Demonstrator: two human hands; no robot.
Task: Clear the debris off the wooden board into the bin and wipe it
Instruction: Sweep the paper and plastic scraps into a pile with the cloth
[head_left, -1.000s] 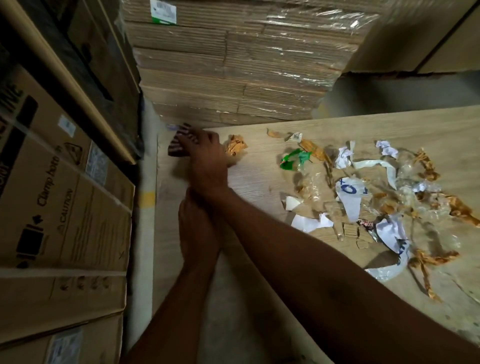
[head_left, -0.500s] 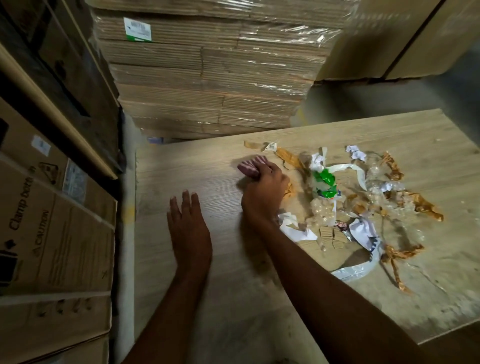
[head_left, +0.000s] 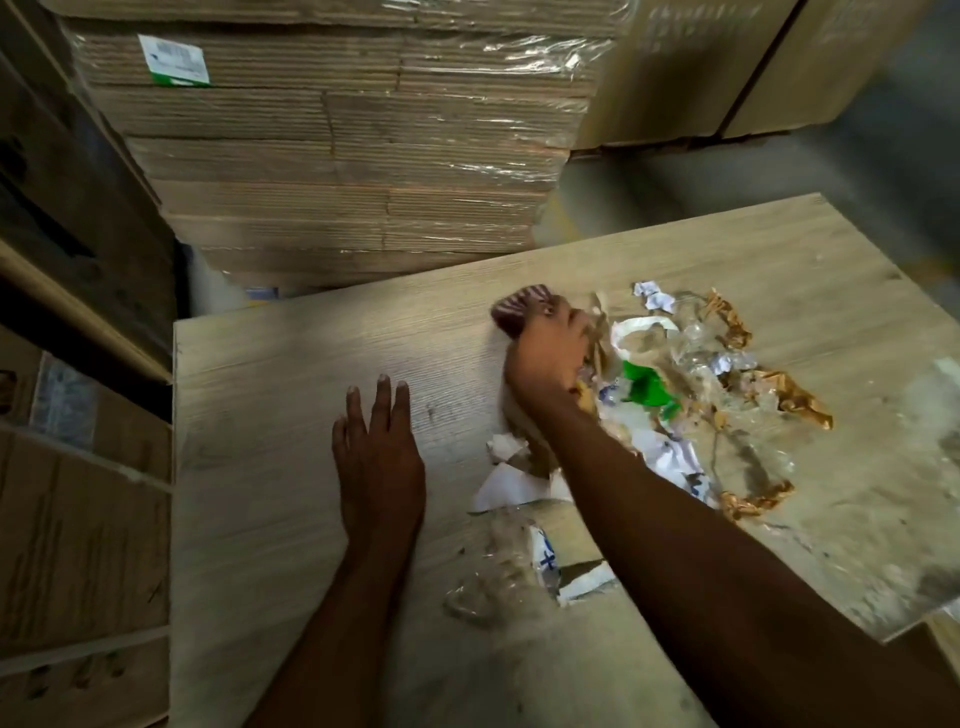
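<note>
A pale wooden board (head_left: 291, 415) fills the middle of the view. My right hand (head_left: 548, 358) is shut on a striped maroon cloth (head_left: 517, 307) and presses against a pile of debris (head_left: 691, 395): white paper scraps, clear plastic film, brown tape curls and a green scrap (head_left: 647, 387). More paper and plastic (head_left: 519, 566) lie under my right forearm. My left hand (head_left: 379, 452) rests flat on the bare left part of the board, fingers together and holding nothing. No bin is in view.
A tall stack of plastic-wrapped flat cardboard (head_left: 337, 145) stands behind the board. Printed cartons (head_left: 78, 519) line the left side, close to the board's left edge. More boxes (head_left: 727, 62) stand at the back right. The board's right corner (head_left: 883, 634) ends near my right arm.
My right hand with the cloth has swept from the board's far left corner rightwards into the debris, bunching it together. My left hand stayed flat on the board.
</note>
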